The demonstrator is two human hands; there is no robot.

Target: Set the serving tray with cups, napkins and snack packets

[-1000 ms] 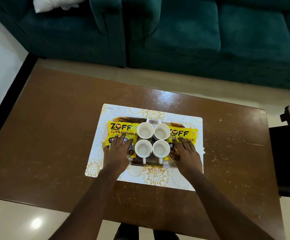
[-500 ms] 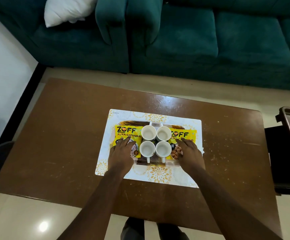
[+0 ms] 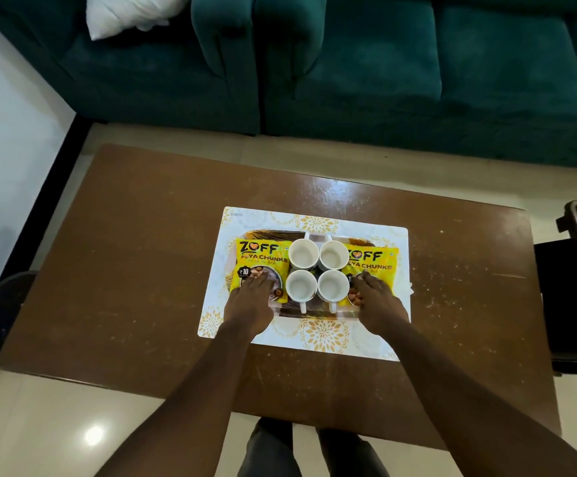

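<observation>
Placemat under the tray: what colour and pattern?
White placemat with golden-yellow floral medallions, clearest along its near edge in the head view.

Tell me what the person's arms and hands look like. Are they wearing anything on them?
Both arms are bare up to the frame's edge: no sleeves show. The left hand and right hand wear no gloves, and no rings, watch or bracelets are visible.
</observation>
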